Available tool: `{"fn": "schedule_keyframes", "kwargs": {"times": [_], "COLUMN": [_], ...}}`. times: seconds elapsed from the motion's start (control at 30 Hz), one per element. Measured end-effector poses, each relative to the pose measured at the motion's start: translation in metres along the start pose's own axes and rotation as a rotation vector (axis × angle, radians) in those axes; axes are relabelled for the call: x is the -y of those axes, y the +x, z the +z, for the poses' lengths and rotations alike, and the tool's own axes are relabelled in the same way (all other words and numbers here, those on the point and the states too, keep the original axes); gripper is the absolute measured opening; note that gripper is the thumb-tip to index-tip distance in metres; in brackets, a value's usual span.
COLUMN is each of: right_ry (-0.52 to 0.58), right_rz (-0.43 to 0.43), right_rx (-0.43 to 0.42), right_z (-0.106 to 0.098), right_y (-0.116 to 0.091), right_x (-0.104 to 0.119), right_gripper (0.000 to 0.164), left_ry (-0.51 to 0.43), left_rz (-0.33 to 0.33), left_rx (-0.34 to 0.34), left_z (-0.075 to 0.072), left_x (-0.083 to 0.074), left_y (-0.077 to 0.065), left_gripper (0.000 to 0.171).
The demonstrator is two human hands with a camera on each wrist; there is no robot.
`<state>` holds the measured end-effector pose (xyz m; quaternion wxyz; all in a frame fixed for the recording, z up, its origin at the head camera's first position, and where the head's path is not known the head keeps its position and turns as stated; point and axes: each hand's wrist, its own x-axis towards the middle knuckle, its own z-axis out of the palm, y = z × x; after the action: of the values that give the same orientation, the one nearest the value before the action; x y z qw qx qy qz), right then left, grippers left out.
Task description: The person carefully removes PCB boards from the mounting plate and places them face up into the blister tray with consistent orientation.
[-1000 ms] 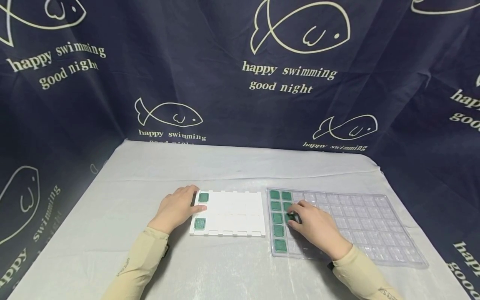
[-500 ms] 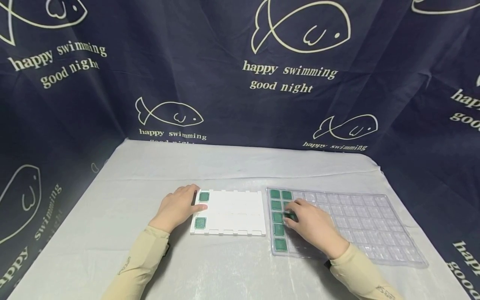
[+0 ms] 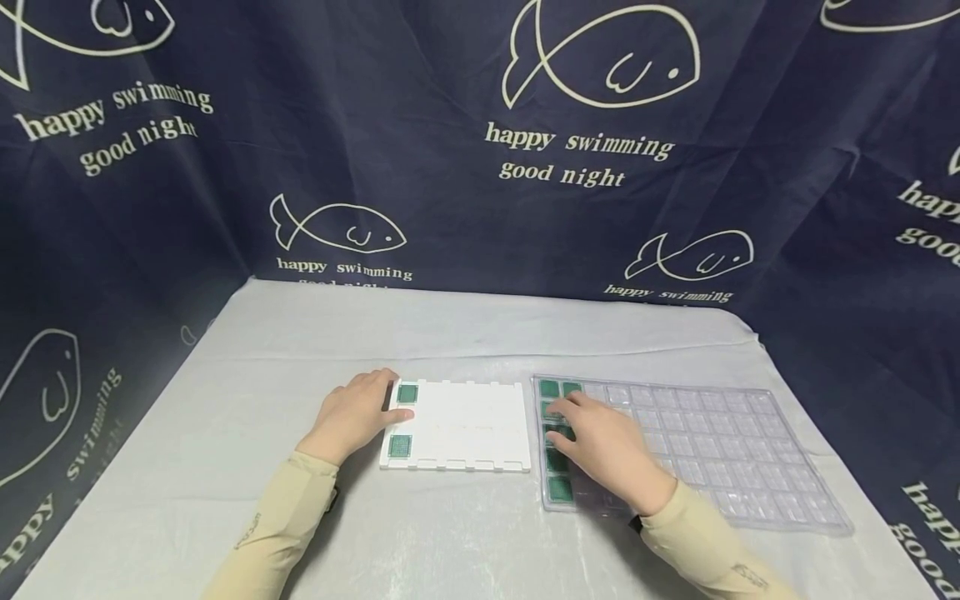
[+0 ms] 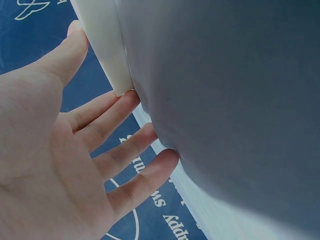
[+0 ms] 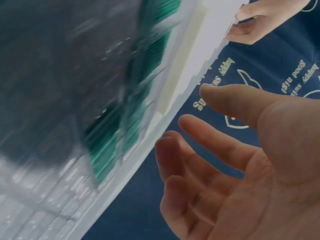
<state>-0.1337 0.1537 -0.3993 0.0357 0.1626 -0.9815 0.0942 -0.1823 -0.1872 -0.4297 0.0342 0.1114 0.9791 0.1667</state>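
My left hand (image 3: 348, 421) rests at the left end of a white board (image 3: 472, 425) with notched edges. Its thumb lies over the board's top while the other fingers, mostly straight, reach the edge in the left wrist view. Two green square chips, one farther back (image 3: 407, 393) and one nearer (image 3: 400, 447), sit on the board's left end. Over the left columns of a clear plastic tray (image 3: 712, 421) is my right hand (image 3: 611, 446). In the right wrist view its thumb and forefinger stand apart with nothing between them. Green chips (image 3: 559, 488) fill the tray's leftmost column; the hand partly covers them.
Right of the hand, the tray's many clear pockets show no chips. A narrow strip of white tablecloth (image 3: 420, 533) separates board and tray. Dark blue fish-print curtains (image 3: 450, 150) stand behind and beside the table.
My right hand has moved left across the tray, from the second column of chips to over the first. My left hand and the board have stayed put.
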Motion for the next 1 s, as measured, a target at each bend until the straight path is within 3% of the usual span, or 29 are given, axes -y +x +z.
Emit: {"fn": "schedule_keyframes", "kwargs": {"times": [1.0], "right_ry": [0.040], "right_rz": [-0.239], "right_rx": [-0.063], "right_z": [0.015], "right_y": [0.026], "right_x": [0.074], "right_gripper": [0.023], "left_ry": [-0.014], "left_rz": [0.001], "left_rx": [0.002], "left_z": [-0.001], "left_x": [0.000], "left_y": [-0.001], "left_gripper": [0.058]}}
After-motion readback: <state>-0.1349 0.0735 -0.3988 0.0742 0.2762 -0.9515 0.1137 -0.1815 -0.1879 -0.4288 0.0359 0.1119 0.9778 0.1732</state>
